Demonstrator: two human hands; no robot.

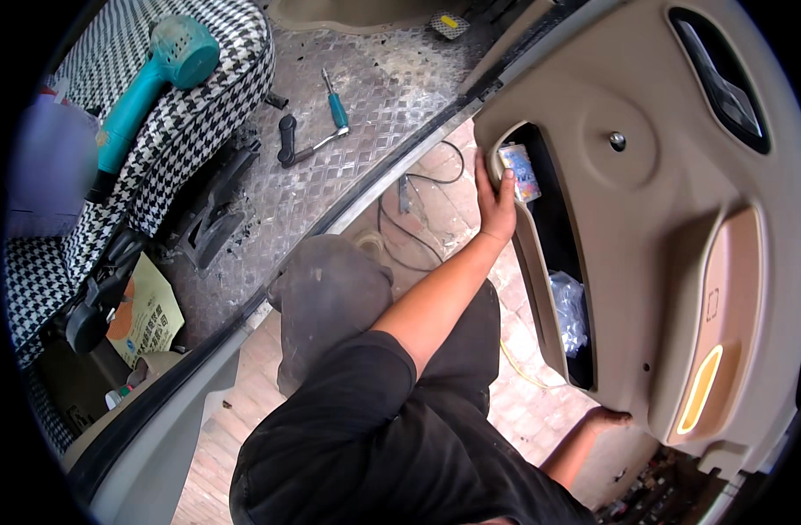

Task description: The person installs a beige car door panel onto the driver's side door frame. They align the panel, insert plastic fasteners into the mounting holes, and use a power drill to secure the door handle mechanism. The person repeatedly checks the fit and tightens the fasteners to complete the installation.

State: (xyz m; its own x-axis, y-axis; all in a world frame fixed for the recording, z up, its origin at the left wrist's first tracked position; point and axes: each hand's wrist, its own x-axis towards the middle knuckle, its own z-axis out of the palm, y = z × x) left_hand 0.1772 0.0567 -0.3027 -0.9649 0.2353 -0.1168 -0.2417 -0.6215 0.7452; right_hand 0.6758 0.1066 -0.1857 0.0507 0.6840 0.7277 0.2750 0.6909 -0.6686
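Observation:
A beige car door panel [611, 227] fills the right side, with a long pocket and an armrest. My left hand [495, 206] grips its edge beside the top of the pocket, fingers along the outer side and thumb over the rim. Close to that thumb, a small blue-and-white printed packet [519, 172] sits in the pocket. Crumpled clear plastic [569, 311] lies lower in the same pocket. At the panel's lower edge, my right hand [606, 420] holds on from beneath; its fingertips are partly hidden.
On the dusty vehicle floor [392, 74] lie a teal-handled screwdriver [336, 107] and a black window crank [287, 140] beside a ratchet. A teal power tool [147, 96] rests on the houndstooth seat [234, 39]. A dark cable [405, 249] crosses the brick ground between sill and door.

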